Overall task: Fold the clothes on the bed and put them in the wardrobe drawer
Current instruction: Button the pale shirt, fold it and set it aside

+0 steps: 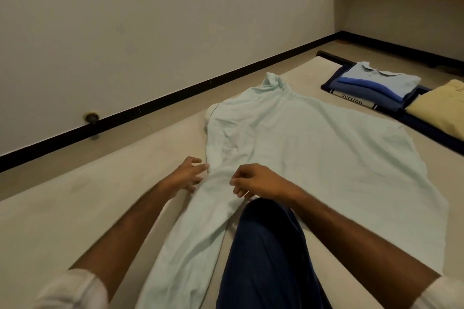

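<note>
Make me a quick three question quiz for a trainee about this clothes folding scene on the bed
1. True or false: the pale green shirt lies spread out on the bed.
2. What tops the folded stack? A) a light blue polo B) a red towel
3. Which hand's fingers touch the shirt's left edge?

Key
1. True.
2. A.
3. The left hand; the right hand is curled over the cloth near the middle.

Head view, looking forward-down, close over bed [75, 208], wall beyond.
</note>
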A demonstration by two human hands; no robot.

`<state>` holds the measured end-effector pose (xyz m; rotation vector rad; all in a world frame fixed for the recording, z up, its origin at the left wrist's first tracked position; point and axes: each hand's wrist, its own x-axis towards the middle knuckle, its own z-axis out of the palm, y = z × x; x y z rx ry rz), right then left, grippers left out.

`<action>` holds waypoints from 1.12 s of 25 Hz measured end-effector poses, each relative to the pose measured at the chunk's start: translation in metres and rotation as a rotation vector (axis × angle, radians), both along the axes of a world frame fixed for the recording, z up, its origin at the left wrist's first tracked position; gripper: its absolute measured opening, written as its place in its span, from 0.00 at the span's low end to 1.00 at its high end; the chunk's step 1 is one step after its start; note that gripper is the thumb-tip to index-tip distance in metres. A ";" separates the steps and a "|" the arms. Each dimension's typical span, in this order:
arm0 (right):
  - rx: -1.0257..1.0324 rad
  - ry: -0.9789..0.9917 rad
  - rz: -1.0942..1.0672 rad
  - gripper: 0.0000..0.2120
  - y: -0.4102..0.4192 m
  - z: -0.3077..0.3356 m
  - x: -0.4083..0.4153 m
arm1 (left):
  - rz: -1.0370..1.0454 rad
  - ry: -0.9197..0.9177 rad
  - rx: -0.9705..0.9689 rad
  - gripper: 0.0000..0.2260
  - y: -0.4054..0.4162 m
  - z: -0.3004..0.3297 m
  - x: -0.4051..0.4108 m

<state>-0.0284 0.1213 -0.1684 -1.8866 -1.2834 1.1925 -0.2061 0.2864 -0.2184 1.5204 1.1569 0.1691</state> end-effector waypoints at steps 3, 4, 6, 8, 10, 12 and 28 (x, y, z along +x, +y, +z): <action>0.011 -0.204 -0.052 0.09 0.027 -0.024 0.029 | 0.119 -0.024 -0.086 0.26 0.022 -0.021 0.037; 0.002 -0.259 -0.062 0.11 0.035 -0.032 0.036 | 0.116 -0.041 -0.108 0.26 0.028 -0.029 0.045; 0.014 -0.393 -0.069 0.16 0.049 -0.043 0.045 | 0.170 -0.118 -0.134 0.19 0.038 -0.041 0.053; -0.018 -0.404 -0.012 0.21 0.059 -0.046 0.052 | 0.299 -0.218 -0.095 0.13 0.045 -0.044 0.053; -0.116 -0.257 0.148 0.19 0.065 -0.047 0.055 | 0.423 -0.257 0.062 0.08 0.053 -0.041 0.042; -0.202 -0.243 0.348 0.16 0.067 -0.051 0.054 | 0.460 -0.226 0.207 0.06 0.060 -0.042 0.023; -0.008 -0.284 0.109 0.09 0.191 -0.029 0.151 | 0.088 -0.433 -0.256 0.29 0.180 -0.044 0.112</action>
